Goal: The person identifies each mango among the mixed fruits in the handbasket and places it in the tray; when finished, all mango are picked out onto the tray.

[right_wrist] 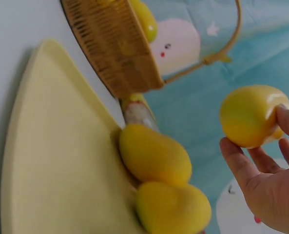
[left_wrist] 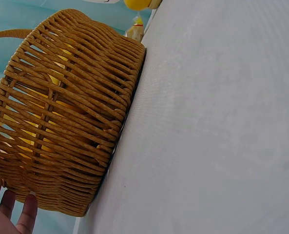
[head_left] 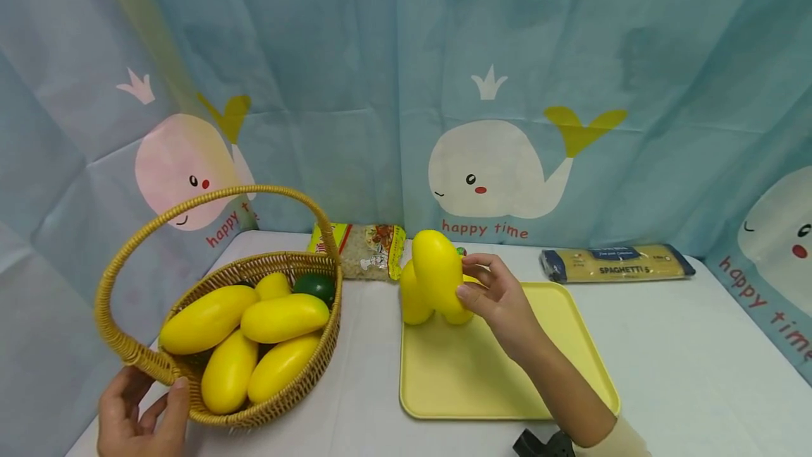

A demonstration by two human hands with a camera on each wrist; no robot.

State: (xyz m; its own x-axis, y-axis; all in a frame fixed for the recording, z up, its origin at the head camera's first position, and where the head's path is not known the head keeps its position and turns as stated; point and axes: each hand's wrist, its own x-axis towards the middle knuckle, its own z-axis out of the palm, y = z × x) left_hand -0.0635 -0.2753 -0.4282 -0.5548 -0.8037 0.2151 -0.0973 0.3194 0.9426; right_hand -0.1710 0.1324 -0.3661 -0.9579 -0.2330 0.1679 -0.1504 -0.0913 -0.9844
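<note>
In my right hand (head_left: 504, 305) a yellow mango (head_left: 436, 270) is pinched between thumb and fingertips, raised above the far left part of the yellow tray (head_left: 482, 383). Two more mangoes (right_wrist: 154, 153) lie on the tray side by side, partly hidden behind the held one in the head view. My left hand (head_left: 142, 418) grips the wicker basket (head_left: 323, 369) at its near left rim, by the foot of the handle (head_left: 114, 326). Several mangoes (head_left: 228, 372) and a dark green rounded fruit (head_left: 315, 288) fill the basket.
Behind the basket lies a clear and yellow food packet (head_left: 374, 252). A spaghetti packet (head_left: 618, 264) lies at the back right. The blue whale-print curtain (head_left: 355, 90) closes off the back and sides. A black device (head_left: 544, 443) shows below the right forearm.
</note>
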